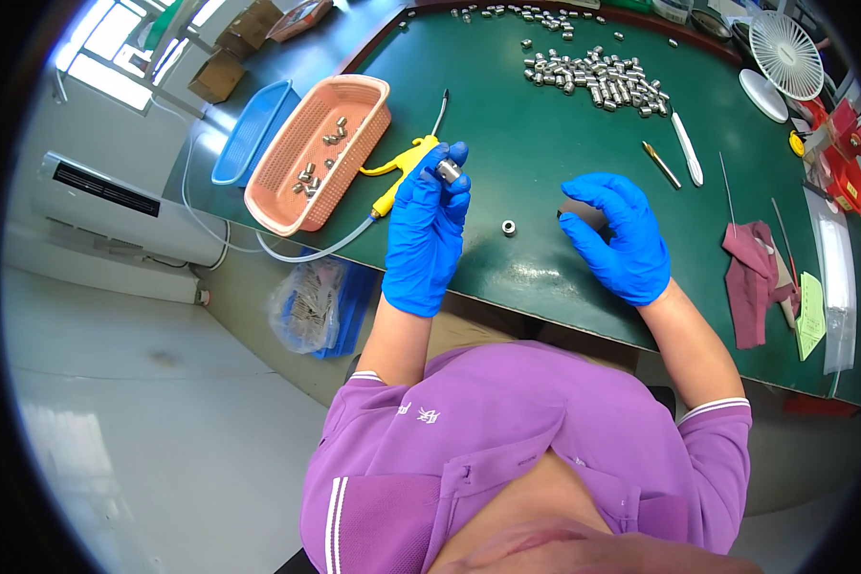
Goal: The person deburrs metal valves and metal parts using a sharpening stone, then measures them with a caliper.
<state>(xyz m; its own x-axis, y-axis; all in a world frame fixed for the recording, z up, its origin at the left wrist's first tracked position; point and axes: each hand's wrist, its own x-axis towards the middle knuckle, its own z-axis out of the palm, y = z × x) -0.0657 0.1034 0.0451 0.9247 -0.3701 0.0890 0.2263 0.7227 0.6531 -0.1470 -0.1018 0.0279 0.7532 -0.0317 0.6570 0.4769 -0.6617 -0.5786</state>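
My left hand, in a blue glove, pinches a short shiny metal sleeve in its fingertips, raised above the table. My right hand, also gloved in blue, is curled with thumb and forefinger apart at the tips. A dark brownish piece shows between them; its kind is unclear and the fingers partly hide it. Between my hands, one metal sleeve stands on the green table with its bore facing up. Just beyond my left hand lies a yellow air blow gun, its hose running off left.
Left of the gun, an orange basket holds several sleeves, beside a blue basket. A pile of sleeves lies at the back. At right are a white pen-like tool, a brass-coloured rod, a maroon cloth and a fan.
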